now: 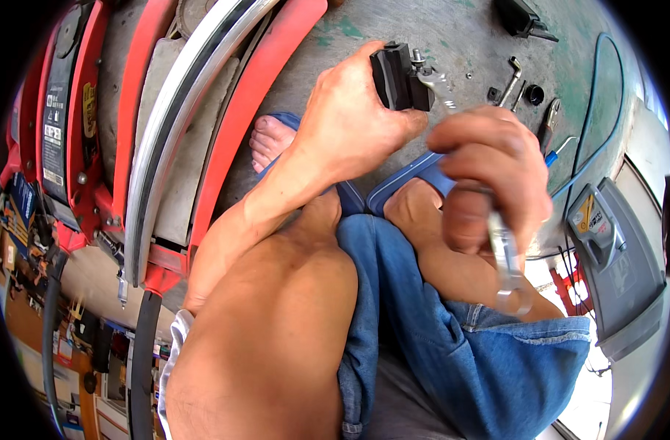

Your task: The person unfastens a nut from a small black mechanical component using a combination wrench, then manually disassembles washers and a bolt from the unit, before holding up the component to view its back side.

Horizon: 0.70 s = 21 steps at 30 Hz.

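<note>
My left hand (353,110) is closed around a black block-shaped part (395,77), held above the floor in front of my feet. A threaded metal bolt (417,56) stands up from the block's right side. My right hand (489,161) grips a silver combination wrench (504,253), its ring end sticking out below the fingers toward me. The wrench's other end lies at the metal fitting beneath the bolt; motion blur hides whether it is seated there. Blur also softens the right fingers.
On the grey floor (452,22) at right lie an angled socket wrench (512,77), a round black cap (534,94), pliers (549,121) and a blue-handled tool (552,157). A blue cable (594,88) curves past them. Red metal frames (269,95) stand close on the left.
</note>
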Each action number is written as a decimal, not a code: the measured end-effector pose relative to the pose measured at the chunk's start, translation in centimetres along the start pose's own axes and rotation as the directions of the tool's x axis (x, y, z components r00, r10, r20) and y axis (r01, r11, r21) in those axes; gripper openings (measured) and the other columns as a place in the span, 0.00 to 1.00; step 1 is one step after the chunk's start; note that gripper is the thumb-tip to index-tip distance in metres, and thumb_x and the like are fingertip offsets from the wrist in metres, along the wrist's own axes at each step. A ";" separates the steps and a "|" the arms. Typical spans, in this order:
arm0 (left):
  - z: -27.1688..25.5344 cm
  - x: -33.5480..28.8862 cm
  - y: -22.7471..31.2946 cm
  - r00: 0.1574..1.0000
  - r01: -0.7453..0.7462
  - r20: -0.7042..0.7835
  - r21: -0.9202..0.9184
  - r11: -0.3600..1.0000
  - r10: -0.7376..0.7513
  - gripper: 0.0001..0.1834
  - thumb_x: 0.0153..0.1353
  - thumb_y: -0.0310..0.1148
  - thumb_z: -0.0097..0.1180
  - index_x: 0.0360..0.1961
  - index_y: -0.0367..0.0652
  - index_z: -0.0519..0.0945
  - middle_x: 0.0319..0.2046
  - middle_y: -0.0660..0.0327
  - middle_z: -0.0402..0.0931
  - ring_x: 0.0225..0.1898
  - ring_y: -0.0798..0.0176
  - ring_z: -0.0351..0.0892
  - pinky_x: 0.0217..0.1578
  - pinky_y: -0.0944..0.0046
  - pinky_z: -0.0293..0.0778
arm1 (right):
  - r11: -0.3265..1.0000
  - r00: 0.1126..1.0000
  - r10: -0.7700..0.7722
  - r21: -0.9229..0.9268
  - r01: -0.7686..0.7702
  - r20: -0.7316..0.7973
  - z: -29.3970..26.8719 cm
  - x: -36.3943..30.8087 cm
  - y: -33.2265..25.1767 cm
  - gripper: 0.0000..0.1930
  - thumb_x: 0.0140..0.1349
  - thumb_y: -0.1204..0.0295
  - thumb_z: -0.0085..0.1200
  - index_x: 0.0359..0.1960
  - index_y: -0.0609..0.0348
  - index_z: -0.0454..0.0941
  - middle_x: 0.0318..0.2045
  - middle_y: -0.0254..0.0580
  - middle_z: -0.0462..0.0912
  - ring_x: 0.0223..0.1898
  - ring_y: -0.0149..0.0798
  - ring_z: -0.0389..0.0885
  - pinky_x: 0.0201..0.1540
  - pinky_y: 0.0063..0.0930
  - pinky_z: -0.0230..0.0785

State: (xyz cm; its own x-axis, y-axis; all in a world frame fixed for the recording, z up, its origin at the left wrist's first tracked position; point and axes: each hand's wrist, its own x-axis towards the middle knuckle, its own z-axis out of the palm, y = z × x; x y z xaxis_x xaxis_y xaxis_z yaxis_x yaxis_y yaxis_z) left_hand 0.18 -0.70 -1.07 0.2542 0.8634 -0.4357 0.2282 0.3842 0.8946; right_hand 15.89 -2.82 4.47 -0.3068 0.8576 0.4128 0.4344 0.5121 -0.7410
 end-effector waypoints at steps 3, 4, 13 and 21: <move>-0.1 0.0 0.2 0.998 0.041 0.043 0.003 0.999 -0.041 0.19 0.44 0.30 0.68 0.38 0.36 0.78 0.28 0.56 0.79 0.31 0.59 0.80 0.35 0.60 0.76 | 0.863 0.948 0.293 0.460 -0.207 -0.123 -1.2 -0.8 1.0 0.15 0.76 0.63 0.39 0.37 0.62 0.72 0.32 0.57 0.80 0.32 0.47 0.80 0.35 0.43 0.77; -0.1 0.0 0.4 0.996 0.058 0.074 -0.001 0.998 -0.058 0.18 0.44 0.29 0.70 0.38 0.38 0.78 0.28 0.66 0.76 0.30 0.71 0.74 0.33 0.66 0.74 | 0.720 0.879 0.451 0.645 -0.255 -0.157 -1.5 -0.9 1.2 0.15 0.75 0.63 0.39 0.37 0.62 0.71 0.33 0.58 0.79 0.33 0.48 0.79 0.34 0.44 0.77; -0.1 0.1 0.5 0.994 0.051 0.093 0.014 0.999 -0.052 0.18 0.44 0.28 0.69 0.37 0.39 0.77 0.27 0.66 0.76 0.29 0.71 0.73 0.32 0.66 0.73 | -0.063 0.567 0.798 0.964 -0.260 0.205 -2.0 -1.3 5.7 0.14 0.72 0.59 0.40 0.33 0.52 0.72 0.32 0.42 0.80 0.29 0.44 0.78 0.33 0.39 0.67; -0.3 0.0 0.1 0.995 0.031 0.090 -0.003 1.000 -0.031 0.18 0.44 0.27 0.69 0.37 0.39 0.76 0.27 0.67 0.75 0.29 0.72 0.73 0.33 0.67 0.74 | -0.042 0.558 0.808 0.962 -0.269 0.192 -1.6 -1.1 5.9 0.14 0.72 0.59 0.41 0.33 0.52 0.73 0.32 0.42 0.80 0.28 0.44 0.79 0.32 0.38 0.68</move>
State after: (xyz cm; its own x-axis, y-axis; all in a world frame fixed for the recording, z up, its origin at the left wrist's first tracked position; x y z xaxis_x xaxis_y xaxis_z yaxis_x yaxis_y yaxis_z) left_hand -0.13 -0.58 -0.96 0.3305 0.8182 -0.4704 0.2337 0.4119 0.8808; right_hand 20.14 -0.70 0.50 0.0175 0.8826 -0.4699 -0.7507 -0.2988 -0.5892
